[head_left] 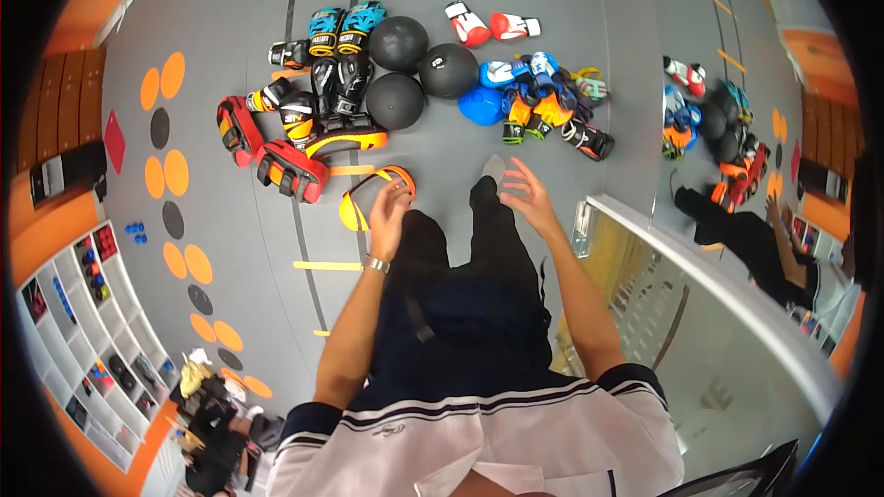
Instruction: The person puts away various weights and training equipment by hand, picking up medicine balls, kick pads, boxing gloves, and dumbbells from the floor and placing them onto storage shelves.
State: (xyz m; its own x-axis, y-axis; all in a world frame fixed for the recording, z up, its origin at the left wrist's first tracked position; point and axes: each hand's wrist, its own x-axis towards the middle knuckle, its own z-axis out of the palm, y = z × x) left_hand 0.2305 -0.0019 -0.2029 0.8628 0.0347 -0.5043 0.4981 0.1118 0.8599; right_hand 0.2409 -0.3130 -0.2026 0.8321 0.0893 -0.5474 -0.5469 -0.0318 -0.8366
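Observation:
My left hand [389, 213], with a watch on its wrist, grips a curved yellow and orange pad [355, 206] held out over the grey floor. My right hand [527, 193] is raised beside it, fingers spread, holding nothing. Just beyond my hands lies a heap of gear on the floor: red and black strike pads [291, 168], black boxing gloves [341, 83], three black balls [398, 42] and a cluster of blue, orange and yellow gloves [534, 97]. My dark trouser legs and one sock-clad foot [494, 167] show below my hands.
A mirror wall [737, 248] runs along the right and reflects the gear and me. White cubby shelves [83, 322] with small items stand at the left. Orange and black floor dots [175, 175] and yellow ladder strips [327, 265] mark the grey mat. A red and white glove pair [486, 28] lies farther off.

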